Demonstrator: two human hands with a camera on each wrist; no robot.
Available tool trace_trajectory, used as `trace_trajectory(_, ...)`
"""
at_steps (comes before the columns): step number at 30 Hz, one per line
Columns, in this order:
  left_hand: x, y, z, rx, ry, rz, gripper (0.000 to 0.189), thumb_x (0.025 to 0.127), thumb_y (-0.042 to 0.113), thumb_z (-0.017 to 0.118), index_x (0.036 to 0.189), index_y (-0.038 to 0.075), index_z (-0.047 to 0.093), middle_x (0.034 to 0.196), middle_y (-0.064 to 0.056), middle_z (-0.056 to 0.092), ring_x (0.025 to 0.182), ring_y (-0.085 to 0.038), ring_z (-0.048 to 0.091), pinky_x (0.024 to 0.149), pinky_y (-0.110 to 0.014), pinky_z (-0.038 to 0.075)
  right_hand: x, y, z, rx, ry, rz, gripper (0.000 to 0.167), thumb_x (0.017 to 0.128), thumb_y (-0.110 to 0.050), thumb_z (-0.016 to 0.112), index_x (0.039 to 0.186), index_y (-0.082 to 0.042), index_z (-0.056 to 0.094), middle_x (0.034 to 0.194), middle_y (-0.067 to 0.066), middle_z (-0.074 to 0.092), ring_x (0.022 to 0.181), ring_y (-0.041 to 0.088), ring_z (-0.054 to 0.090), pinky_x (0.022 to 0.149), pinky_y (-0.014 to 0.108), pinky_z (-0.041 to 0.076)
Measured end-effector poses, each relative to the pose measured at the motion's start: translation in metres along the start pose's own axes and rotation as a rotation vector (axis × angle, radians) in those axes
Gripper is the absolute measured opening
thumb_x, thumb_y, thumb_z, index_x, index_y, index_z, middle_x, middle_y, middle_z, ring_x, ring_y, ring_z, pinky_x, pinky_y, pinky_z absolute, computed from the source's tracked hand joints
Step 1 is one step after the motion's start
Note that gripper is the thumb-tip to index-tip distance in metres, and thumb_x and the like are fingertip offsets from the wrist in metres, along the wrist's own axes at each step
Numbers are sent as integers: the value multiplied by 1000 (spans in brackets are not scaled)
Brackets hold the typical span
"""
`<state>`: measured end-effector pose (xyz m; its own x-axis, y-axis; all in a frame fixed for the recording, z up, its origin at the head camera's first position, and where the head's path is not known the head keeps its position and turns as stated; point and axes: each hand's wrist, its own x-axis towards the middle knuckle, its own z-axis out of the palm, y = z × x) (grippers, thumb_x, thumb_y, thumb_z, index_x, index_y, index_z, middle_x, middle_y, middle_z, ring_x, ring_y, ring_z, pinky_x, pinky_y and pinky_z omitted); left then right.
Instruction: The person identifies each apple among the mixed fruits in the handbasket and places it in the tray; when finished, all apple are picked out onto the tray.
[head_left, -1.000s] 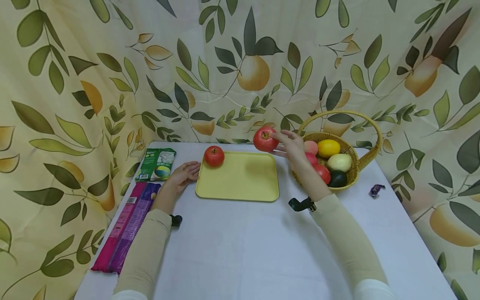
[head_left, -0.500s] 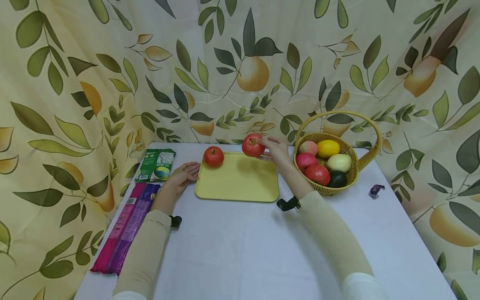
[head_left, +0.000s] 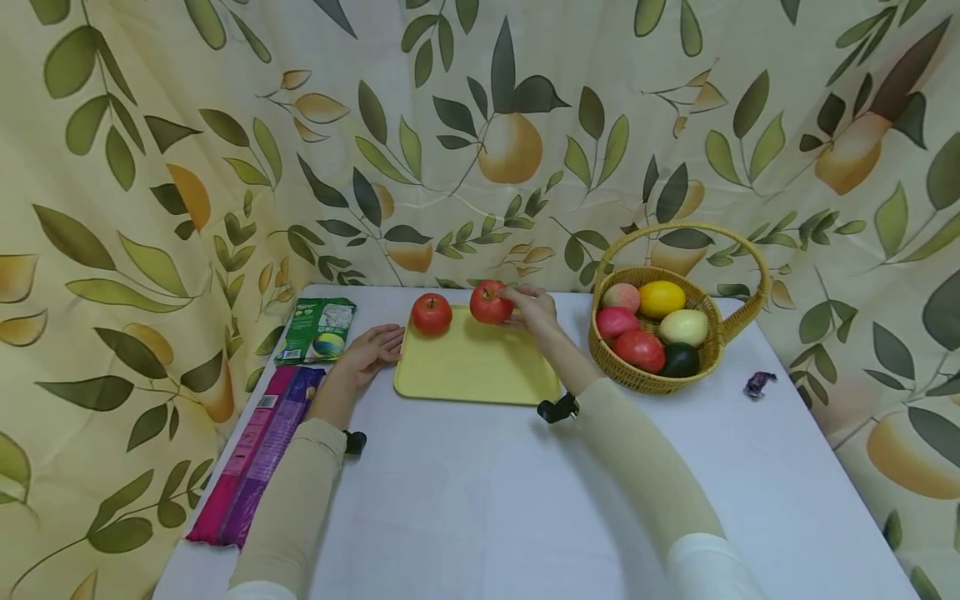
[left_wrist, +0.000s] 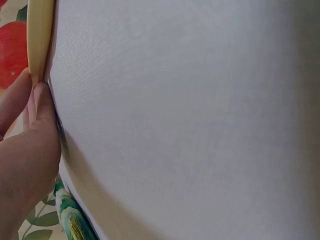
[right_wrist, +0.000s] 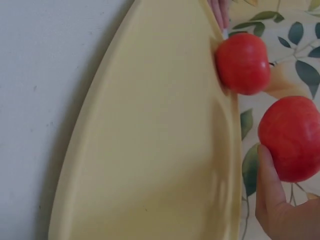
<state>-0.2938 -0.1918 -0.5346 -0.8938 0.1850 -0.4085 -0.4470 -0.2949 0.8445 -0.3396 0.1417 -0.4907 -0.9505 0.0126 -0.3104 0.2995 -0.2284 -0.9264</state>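
My right hand (head_left: 534, 312) holds a red apple (head_left: 491, 302) by its side, over the back edge of the yellow tray (head_left: 476, 367). In the right wrist view the thumb presses on this held apple (right_wrist: 291, 137); the other fingers are mostly hidden. A second red apple (head_left: 431, 314) sits in the tray's back left corner. At the tray's left edge is my left hand (head_left: 369, 354), and the left wrist view shows its thumb and fingers pinching the tray's rim (left_wrist: 40, 40).
A wicker basket (head_left: 648, 382) with a tall handle stands to the right, holding several fruits, among them a yellow lemon (head_left: 662, 298). A small purple wrapped candy (head_left: 759, 383) lies farther right. On the left are a green packet (head_left: 315, 329) and a long pink-purple package (head_left: 258, 454).
My right hand has carried the apple leftward from beside the basket and lower, to over the tray's back edge near the other apple. My left hand has stayed at the tray.
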Motion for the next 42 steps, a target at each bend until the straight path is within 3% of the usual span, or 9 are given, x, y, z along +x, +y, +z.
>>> trace_trajectory(5, 1, -2, 0, -1, 1, -9, 80, 91, -31, 47, 162, -1, 26, 167, -20, 33, 153, -30, 35, 114, -34, 45, 4, 10, 7, 3, 29, 35, 82, 87, -18, 82, 153, 1, 38, 149, 23, 47, 113, 50, 67, 99, 57, 56)
trace_trajectory(12, 2, -2, -1, 20, 7, 0, 81, 90, -30, 50, 162, 1, 27, 166, -19, 34, 153, -29, 36, 115, -33, 45, 12, 19, 18, -94, 79, 58, 77, 85, -25, 84, 148, -2, 46, 140, 22, 59, 99, 36, 75, 92, 52, 61)
trace_trajectory(19, 3, -2, -3, 4, 14, 7, 82, 89, -32, 49, 161, 0, 28, 166, -20, 34, 152, -29, 36, 115, -34, 44, 17, 26, 27, -125, 64, 54, 82, 85, -24, 83, 152, 0, 43, 145, 24, 55, 97, 35, 75, 85, 49, 64)
trace_trajectory(25, 6, -3, -4, -15, -17, 22, 82, 89, -34, 46, 161, -3, 25, 167, -22, 31, 153, -31, 34, 119, -37, 39, 16, 30, 28, -232, 137, 4, 76, 84, -30, 82, 148, -2, 52, 136, 20, 62, 99, 27, 72, 86, 44, 64)
trace_trajectory(30, 6, -3, -4, 15, -20, 28, 82, 89, -33, 46, 161, -3, 24, 167, -22, 31, 154, -31, 34, 116, -35, 42, 15, 27, 26, -264, 159, -13, 71, 86, -25, 81, 148, -4, 54, 132, 19, 64, 104, 27, 70, 87, 43, 64)
trace_trajectory(35, 7, -6, -6, 13, -28, 50, 82, 88, -34, 46, 161, -4, 24, 167, -24, 30, 154, -32, 32, 114, -33, 44, 8, 20, 21, -241, 130, -23, 69, 89, -21, 79, 149, -2, 51, 132, 23, 64, 107, 32, 71, 93, 48, 62)
trace_trajectory(42, 8, -8, -6, 16, -28, 48, 81, 89, -33, 47, 161, -3, 25, 167, -22, 31, 154, -31, 33, 113, -32, 46, -8, -3, 6, -253, 73, -93, 62, 95, -19, 74, 149, 1, 50, 134, 26, 65, 125, 39, 65, 103, 51, 56)
